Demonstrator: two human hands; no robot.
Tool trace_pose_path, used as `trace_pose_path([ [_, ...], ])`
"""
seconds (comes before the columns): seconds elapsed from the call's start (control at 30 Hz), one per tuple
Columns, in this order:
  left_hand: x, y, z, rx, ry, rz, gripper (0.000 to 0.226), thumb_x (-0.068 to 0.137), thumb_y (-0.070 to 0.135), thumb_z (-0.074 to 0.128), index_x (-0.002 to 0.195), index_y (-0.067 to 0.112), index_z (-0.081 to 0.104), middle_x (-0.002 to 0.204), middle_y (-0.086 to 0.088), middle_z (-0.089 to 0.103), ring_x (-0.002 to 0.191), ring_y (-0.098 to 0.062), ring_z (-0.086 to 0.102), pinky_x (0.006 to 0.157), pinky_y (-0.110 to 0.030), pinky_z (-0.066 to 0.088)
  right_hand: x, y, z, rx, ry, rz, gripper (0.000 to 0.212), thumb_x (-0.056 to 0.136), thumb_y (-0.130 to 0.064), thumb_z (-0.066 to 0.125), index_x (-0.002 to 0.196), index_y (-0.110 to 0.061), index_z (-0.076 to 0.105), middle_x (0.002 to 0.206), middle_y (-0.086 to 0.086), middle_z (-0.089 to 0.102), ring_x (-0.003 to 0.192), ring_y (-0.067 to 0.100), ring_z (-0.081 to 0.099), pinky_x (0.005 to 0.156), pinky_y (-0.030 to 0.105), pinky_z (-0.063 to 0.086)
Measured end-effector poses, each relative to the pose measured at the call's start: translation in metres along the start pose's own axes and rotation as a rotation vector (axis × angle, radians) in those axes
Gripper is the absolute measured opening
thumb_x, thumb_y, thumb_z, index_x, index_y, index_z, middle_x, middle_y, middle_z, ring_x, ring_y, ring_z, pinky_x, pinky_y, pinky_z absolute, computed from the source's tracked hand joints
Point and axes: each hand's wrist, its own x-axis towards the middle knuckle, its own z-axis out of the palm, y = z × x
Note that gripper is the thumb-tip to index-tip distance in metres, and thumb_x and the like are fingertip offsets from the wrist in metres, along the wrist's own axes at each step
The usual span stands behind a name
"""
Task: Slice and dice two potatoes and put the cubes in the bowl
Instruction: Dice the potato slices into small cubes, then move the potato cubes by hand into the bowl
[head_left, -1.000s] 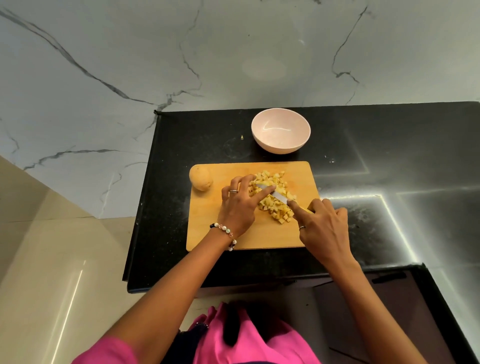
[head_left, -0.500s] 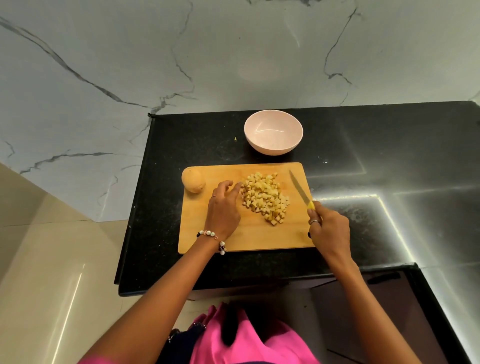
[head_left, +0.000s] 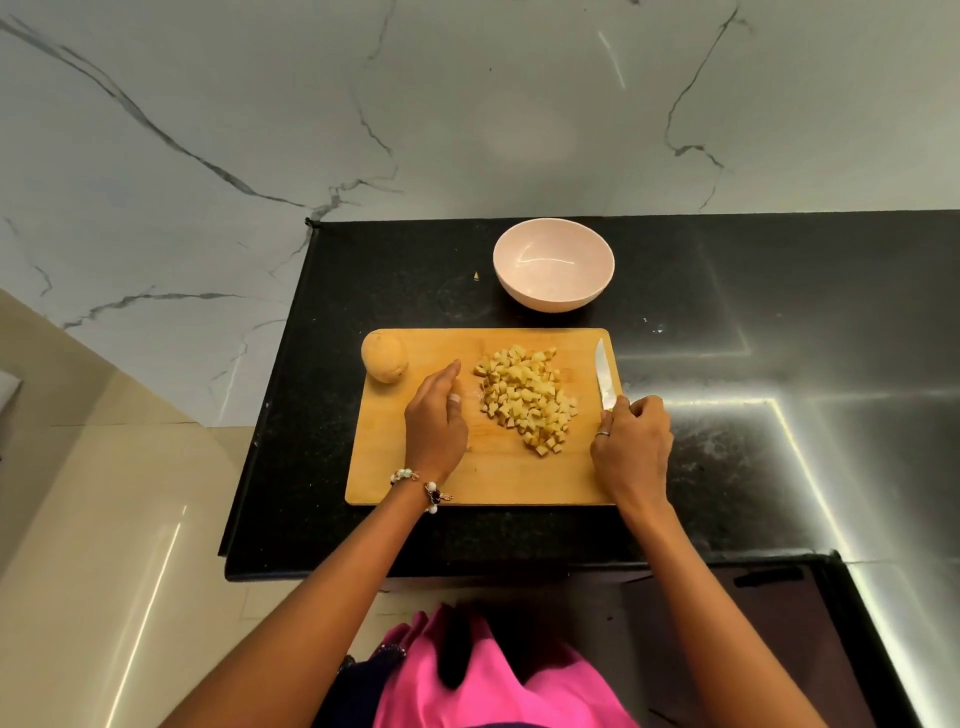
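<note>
Head view: laying knife (head_left: 604, 378) along board's (head_left: 483, 480) right edge, right hand (head_left: 631, 447) pinching handle; left hand (head_left: 435, 415) spread beside cubes (head_left: 527, 397); whole potato (head_left: 384, 357) waiting at board's far-left corner, bowl (head_left: 554, 264) sitting bare.

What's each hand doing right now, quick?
Left hand: open, empty, beside the potato cubes.
Right hand: closed on the knife handle.

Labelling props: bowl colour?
Pale pink bowl, plain, no pattern; head view shows it best.
</note>
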Motion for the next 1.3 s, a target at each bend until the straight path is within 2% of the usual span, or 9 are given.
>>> trace_pose_path([
  [0.1, 0.002, 0.002, 0.006, -0.016, 0.025, 0.002, 0.042, 0.093, -0.002, 0.044, 0.133, 0.008, 0.05, 0.132, -0.006, 0.055, 0.121, -0.016, 0.051, 0.104, -0.03, 0.041, 0.008, 0.001, -0.003, 0.029, 0.076, -0.072, 0.025, 0.092, -0.013, 0.054, 0.109, 0.005, 0.059, 0.103, 0.02, 0.049, 0.095, 0.035, 0.045, 0.072, 0.036, 0.035],
  [0.17, 0.003, 0.003, 0.01, -0.02, 0.034, 0.008, 0.042, 0.093, -0.002, 0.044, 0.133, 0.008, 0.05, 0.131, -0.006, 0.056, 0.12, -0.015, 0.052, 0.103, -0.026, 0.041, 0.016, -0.005, -0.007, 0.191, 0.067, -0.157, 0.032, 0.093, -0.01, 0.053, 0.12, 0.006, 0.057, 0.108, 0.023, 0.052, 0.099, 0.035, 0.049, 0.076, 0.034, 0.039],
  [0.3, 0.01, 0.006, 0.02, -0.011, 0.059, 0.024, 0.039, 0.094, 0.0, 0.044, 0.132, 0.006, 0.051, 0.129, -0.007, 0.057, 0.118, -0.015, 0.052, 0.097, -0.01, 0.034, 0.048, -0.027, -0.006, 0.398, -0.106, -0.303, 0.041, 0.097, -0.016, 0.048, 0.135, 0.0, 0.047, 0.129, 0.018, 0.052, 0.117, 0.028, 0.049, 0.094, 0.027, 0.036],
  [0.43, 0.016, 0.009, 0.029, -0.005, 0.075, 0.054, 0.036, 0.097, 0.007, 0.044, 0.132, 0.004, 0.051, 0.129, -0.01, 0.057, 0.116, -0.018, 0.054, 0.096, -0.018, 0.04, 0.074, -0.043, 0.015, 0.317, -0.338, -0.384, 0.051, 0.101, -0.031, 0.039, 0.145, -0.007, 0.033, 0.152, 0.012, 0.03, 0.14, 0.025, 0.026, 0.113, 0.03, 0.019],
  [0.67, 0.016, 0.004, 0.037, -0.029, 0.092, 0.07, 0.037, 0.098, 0.012, 0.044, 0.134, 0.004, 0.049, 0.131, -0.01, 0.056, 0.116, -0.011, 0.051, 0.092, -0.002, 0.032, 0.053, -0.047, 0.019, 0.372, -0.397, -0.536, 0.048, 0.101, -0.031, 0.035, 0.142, -0.007, 0.038, 0.148, 0.011, 0.037, 0.137, 0.024, 0.031, 0.11, 0.023, 0.016],
  [0.83, 0.02, 0.005, 0.038, -0.022, 0.076, 0.103, 0.041, 0.098, 0.024, 0.041, 0.132, 0.003, 0.051, 0.13, -0.012, 0.057, 0.117, -0.016, 0.052, 0.098, -0.012, 0.035, 0.043, -0.043, 0.019, 0.571, -0.145, -0.238, 0.05, 0.098, -0.034, 0.033, 0.136, -0.004, 0.047, 0.137, 0.013, 0.05, 0.127, 0.024, 0.042, 0.102, 0.022, 0.026],
  [0.97, 0.039, 0.001, 0.051, 0.162, -0.031, 0.086, 0.046, 0.099, 0.033, 0.037, 0.133, 0.006, 0.05, 0.141, -0.014, 0.046, 0.135, -0.026, 0.036, 0.114, -0.044, 0.022, 0.04, -0.046, 0.03, 0.504, -0.111, -0.14, 0.047, 0.101, -0.032, 0.034, 0.138, -0.003, 0.044, 0.139, 0.013, 0.048, 0.129, 0.025, 0.04, 0.104, 0.025, 0.026],
  [1.1, 0.042, 0.004, 0.065, 0.211, -0.161, 0.143, 0.041, 0.1, 0.022, 0.037, 0.137, 0.005, 0.044, 0.144, -0.014, 0.042, 0.138, -0.026, 0.032, 0.115, -0.041, 0.024, 0.041, -0.062, 0.037, 0.51, -0.15, -0.149, 0.056, 0.095, -0.037, 0.027, 0.136, -0.003, 0.046, 0.139, 0.013, 0.049, 0.13, 0.024, 0.04, 0.106, 0.026, 0.026],
  [1.3, 0.034, 0.028, 0.075, -0.126, -0.011, -0.051, 0.052, 0.095, 0.033, 0.029, 0.126, 0.002, 0.057, 0.128, -0.013, 0.058, 0.121, -0.024, 0.052, 0.104, -0.036, 0.04, 0.04, -0.076, 0.033, 0.734, -0.069, -0.132, 0.039, 0.099, -0.026, 0.037, 0.122, -0.006, 0.061, 0.12, 0.01, 0.064, 0.11, 0.02, 0.058, 0.095, 0.031, 0.045],
])
